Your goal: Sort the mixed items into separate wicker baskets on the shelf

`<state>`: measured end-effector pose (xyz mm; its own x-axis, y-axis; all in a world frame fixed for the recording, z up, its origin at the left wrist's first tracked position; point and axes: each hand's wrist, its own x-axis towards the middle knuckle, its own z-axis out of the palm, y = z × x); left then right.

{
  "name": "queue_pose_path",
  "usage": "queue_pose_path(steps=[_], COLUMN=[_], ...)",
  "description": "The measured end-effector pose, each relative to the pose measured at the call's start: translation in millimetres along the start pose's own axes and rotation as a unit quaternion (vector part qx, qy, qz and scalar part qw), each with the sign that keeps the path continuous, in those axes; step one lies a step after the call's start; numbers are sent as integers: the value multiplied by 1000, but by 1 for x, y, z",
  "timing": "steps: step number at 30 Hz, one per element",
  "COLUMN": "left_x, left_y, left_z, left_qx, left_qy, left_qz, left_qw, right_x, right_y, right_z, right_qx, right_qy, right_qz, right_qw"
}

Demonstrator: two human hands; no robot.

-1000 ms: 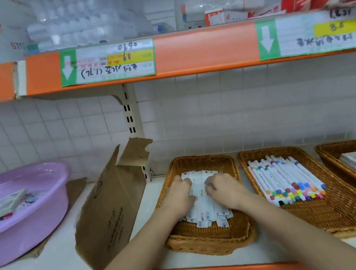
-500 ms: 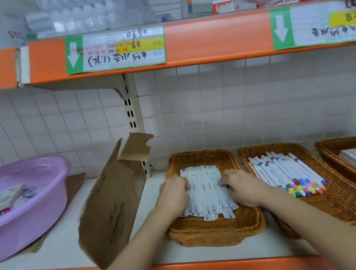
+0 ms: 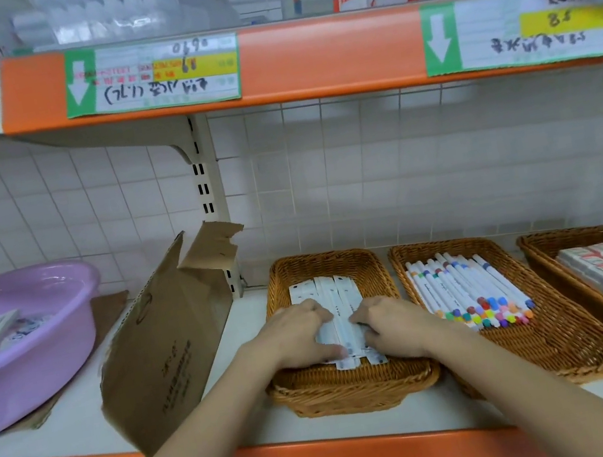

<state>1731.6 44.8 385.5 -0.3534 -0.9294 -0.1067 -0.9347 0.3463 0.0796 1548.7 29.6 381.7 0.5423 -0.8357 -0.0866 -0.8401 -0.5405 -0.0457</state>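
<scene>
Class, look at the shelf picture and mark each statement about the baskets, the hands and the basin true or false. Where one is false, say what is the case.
1. Both hands rest on the white packets in the left wicker basket. True.
2. The middle basket holds coloured marker pens. True.
3. The purple basin stands to the right of the baskets. False: it stands at the far left of the shelf.
4. The left hand is lifting a marker pen. False: it lies on the white packets, as does the right hand.
5. A torn cardboard piece stands between basin and baskets. True.
</scene>
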Motion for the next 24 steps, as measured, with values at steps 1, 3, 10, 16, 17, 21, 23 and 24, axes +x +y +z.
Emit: queue_pose_path(steps=[1,3,10,16,17,21,23,24], left_x=[-1,-1,-5,-5,-4,-3,-1,0], left_y=[0,0,0,1,1,3,6,8], left_z=[1,1,6,9,9,6,4,3], left_qx=[15,34,30,46,43,44,51,56], left_qy=[-8,-19,20,36,46,34,15,7], left_qz=[4,0,-2,4,3,3,4,6], left_qw=[1000,999,999,998,998,998,999,998], right_x=[-1,-3,-5,-8,-8,-5,-4,-4], right_y=[0,2,-1,1,2,2,2,2], right_z=[2,3,0,-2,-4,-6,-6,-6], right_qx=[1,13,-11,-29,-40,-33,-21,-18], right_qy=[15,29,3,-42,-60,-44,-36,-41], right_qz=[-6,-19,-39,-52,-55,-51,-51,-52], right_qw=[1000,999,999,997,996,997,998,998])
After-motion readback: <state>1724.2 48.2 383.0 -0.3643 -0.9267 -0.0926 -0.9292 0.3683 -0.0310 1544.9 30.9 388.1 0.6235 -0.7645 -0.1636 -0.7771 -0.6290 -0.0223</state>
